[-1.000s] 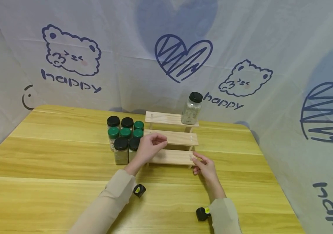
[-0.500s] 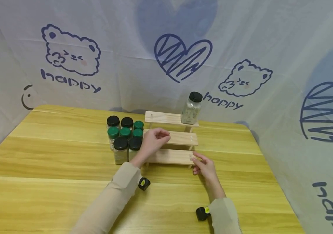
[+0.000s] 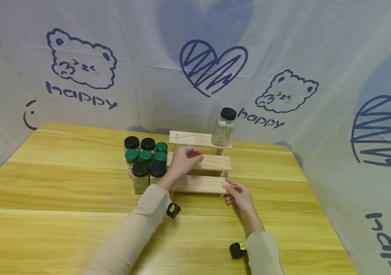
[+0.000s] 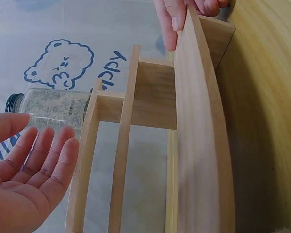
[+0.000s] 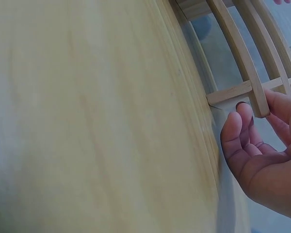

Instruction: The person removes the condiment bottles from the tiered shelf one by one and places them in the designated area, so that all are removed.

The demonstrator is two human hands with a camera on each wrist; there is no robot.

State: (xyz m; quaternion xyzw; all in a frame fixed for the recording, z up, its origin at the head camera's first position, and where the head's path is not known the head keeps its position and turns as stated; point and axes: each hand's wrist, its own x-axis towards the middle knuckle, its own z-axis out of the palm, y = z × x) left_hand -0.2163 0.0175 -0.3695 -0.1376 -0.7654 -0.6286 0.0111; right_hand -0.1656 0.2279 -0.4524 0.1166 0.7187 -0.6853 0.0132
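Observation:
A three-tier wooden rack [image 3: 200, 184] stands on the table, and a clear jar with a black lid [image 3: 223, 130] is upright at the right end of its top tier. My left hand [image 3: 184, 162] hovers over the rack's left half, fingers loosely bent and holding nothing. In the left wrist view that hand [image 4: 31, 179] is near the jar, apart from it. My right hand [image 3: 241, 196] grips the right end of the lowest tier. In the right wrist view its fingers [image 5: 237, 136] lie around the board's end, some of them hidden.
Left of the rack several jars with black lids [image 3: 141, 169] and green lids [image 3: 131, 156] stand close together, partly behind my left arm. A printed cloth [image 3: 140, 76] hangs behind the wooden table [image 3: 61, 183].
My left hand has moved up and slightly right over the rack, away from the grouped jars. The right hand has stayed at the lowest tier's end.

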